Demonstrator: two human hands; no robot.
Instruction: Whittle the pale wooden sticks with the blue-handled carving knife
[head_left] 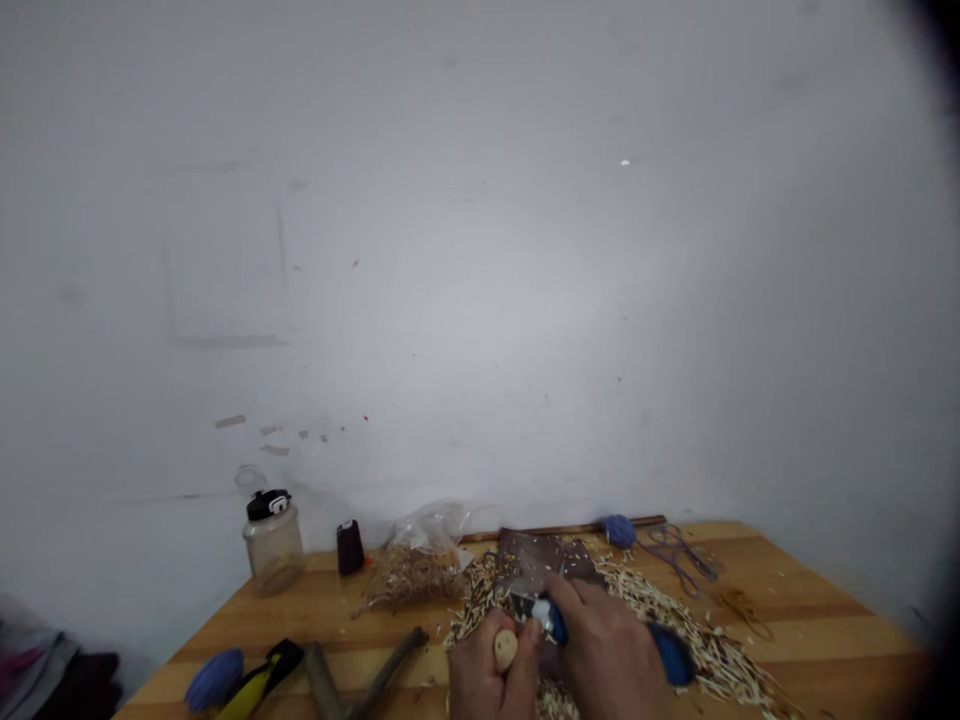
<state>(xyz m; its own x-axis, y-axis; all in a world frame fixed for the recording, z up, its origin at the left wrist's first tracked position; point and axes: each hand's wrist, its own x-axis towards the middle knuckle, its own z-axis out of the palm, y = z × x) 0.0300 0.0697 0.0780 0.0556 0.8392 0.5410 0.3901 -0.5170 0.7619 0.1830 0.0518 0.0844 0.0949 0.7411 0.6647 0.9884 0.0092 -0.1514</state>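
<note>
Wooden peg (505, 650) in left hand (489, 680), blue-handled knife (671, 655) in right hand (604, 650), shavings (720, 665) around.

A plastic jar (274, 545) stands beside a thread spool (350, 548).

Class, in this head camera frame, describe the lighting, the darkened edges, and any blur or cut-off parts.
Head view: the white painted wall has a pale glare near centre, dark vignetting fills the right corners, and the left hand, right hand and tan wooden tabletop look soft, the hands cut by the lower edge.
</note>
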